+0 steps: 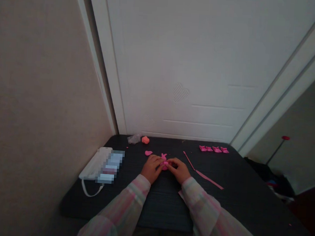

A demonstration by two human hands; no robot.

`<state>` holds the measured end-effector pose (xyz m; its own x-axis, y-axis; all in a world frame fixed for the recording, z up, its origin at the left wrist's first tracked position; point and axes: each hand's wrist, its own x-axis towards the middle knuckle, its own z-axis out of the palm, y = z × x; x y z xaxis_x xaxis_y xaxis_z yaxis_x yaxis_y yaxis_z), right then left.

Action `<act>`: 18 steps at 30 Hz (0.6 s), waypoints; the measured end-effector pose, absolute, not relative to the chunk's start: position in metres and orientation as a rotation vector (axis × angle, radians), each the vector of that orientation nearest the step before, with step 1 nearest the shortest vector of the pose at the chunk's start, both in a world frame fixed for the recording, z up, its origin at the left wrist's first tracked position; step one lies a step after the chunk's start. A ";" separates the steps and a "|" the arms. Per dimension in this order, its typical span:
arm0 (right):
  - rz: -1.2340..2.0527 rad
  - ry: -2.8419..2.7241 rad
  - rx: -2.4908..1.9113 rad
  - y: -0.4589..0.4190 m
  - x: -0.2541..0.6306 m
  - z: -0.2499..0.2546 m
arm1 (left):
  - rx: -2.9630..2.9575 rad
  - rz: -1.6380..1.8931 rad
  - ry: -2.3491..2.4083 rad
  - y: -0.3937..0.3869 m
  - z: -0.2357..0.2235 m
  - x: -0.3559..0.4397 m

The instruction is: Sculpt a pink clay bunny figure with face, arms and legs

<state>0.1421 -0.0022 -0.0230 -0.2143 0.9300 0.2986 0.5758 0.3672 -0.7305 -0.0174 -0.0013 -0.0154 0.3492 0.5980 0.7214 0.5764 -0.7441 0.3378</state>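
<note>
In the head view a small pink clay figure (165, 166) with two ear-like tips pointing away from me stands or lies on the dark table, between my hands. My left hand (152, 168) is closed at its left side, thumb and fingertips touching it. From the right, my right hand (179, 170) pinches the figure's edge with bent fingers. Part of the figure is hidden behind the fingertips. Just beyond my left hand lies a loose lump of pink clay (148, 153). A thin pink strip (208, 179) stretches out to the right of my right hand.
An orange lump (145, 140) and a crumpled clear wrapper (134, 139) sit at the table's back left. Several pink folded pieces (216, 149) form a row at the back right. A white case with a strap (96, 164) and a blurred-out screen (112, 167) lie left. A white door (177, 62) rises behind.
</note>
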 end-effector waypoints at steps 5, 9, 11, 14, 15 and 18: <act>0.597 -1.916 -1.277 -0.002 0.142 -0.022 | 2.547 1.382 1.091 -0.002 -0.014 -0.017; 0.586 -1.919 -1.266 -0.004 0.141 -0.020 | 2.535 1.375 1.092 -0.001 -0.014 -0.016; 0.582 -1.916 -1.263 -0.005 0.141 -0.020 | 2.530 1.367 1.095 -0.001 -0.015 -0.016; 0.580 -1.911 -1.260 -0.005 0.141 -0.019 | 2.519 1.352 1.104 0.000 -0.017 -0.016; 0.581 -1.912 -1.258 -0.005 0.141 -0.018 | 2.514 1.347 1.109 -0.001 -0.017 -0.016; 0.592 -1.929 -1.247 -0.005 0.141 -0.017 | 2.500 1.333 1.124 -0.001 -0.017 -0.016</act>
